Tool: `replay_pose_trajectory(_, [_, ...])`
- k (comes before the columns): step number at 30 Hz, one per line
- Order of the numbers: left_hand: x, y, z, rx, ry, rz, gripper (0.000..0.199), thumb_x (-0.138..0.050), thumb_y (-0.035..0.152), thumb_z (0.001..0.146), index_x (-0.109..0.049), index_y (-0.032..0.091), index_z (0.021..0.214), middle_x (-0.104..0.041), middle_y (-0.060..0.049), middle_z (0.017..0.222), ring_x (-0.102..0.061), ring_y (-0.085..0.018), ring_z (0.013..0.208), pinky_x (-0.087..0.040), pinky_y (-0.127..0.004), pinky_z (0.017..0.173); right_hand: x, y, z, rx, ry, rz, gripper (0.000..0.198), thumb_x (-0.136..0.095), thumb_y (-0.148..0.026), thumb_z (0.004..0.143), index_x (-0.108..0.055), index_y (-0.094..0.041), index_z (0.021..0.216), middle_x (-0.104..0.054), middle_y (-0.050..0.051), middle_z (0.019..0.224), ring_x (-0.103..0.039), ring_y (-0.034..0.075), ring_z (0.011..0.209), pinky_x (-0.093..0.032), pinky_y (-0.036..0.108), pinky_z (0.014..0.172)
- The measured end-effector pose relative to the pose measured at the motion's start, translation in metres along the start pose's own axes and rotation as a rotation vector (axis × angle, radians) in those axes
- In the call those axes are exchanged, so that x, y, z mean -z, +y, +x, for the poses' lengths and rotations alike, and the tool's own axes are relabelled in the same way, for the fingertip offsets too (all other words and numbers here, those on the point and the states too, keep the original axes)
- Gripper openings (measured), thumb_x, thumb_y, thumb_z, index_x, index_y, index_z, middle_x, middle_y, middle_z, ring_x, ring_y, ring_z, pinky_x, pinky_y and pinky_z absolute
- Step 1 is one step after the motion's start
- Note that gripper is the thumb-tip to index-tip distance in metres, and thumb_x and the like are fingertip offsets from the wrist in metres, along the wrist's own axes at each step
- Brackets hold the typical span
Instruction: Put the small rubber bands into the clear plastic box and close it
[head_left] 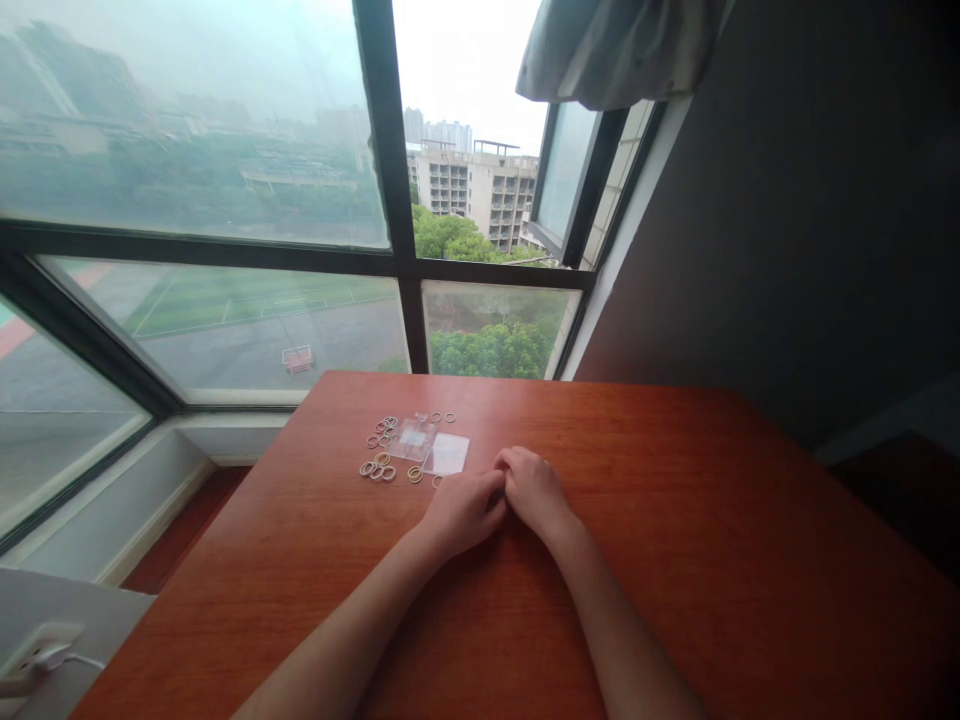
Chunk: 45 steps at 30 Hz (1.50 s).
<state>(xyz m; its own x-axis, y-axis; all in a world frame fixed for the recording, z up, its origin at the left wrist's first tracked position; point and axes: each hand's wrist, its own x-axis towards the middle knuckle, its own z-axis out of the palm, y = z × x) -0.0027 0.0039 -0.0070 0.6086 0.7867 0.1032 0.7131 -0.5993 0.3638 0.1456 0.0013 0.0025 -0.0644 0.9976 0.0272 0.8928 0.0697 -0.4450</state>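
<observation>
My left hand (466, 510) and my right hand (531, 487) meet over the wooden table, fingers curled and touching at the tips. Whatever they hold, if anything, is hidden by the fingers. Just beyond my left hand lies a white square card or paper (448, 454). Beside it sits a clear plastic box (413, 440). Several small metal-looking rings (378, 468) are grouped left of the box, some overlapping. Two more rings (443, 417) lie behind it, and a gold-toned pair (415, 474) rests in front. Another ring is partly covered by my left hand.
The reddish-brown table (675, 540) reaches to a dark-framed window (405, 265) at the back. One pane (577, 180) on the right stands open beneath a grey curtain (615, 50). A wall socket with a plug (49, 658) is at the lower left.
</observation>
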Motion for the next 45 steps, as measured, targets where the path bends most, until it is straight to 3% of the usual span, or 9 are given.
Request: replay_pose_trajectory(45, [0.0015, 0.001, -0.0004, 0.006, -0.01, -0.017, 0.013, -0.046, 0.028, 0.087, -0.056, 0.021, 0.082, -0.069, -0.003, 0.085, -0.062, -0.018, 0.075, -0.035, -0.025, 0.061, 0.0018, -0.0017, -0.0006, 0.013, -0.024, -0.028, 0.023, -0.044, -0.018, 0.089, -0.066, -0.023, 0.091, -0.068, 0.003, 0.094, -0.059, 0.016, 0.084, -0.034, 0.024, 0.068])
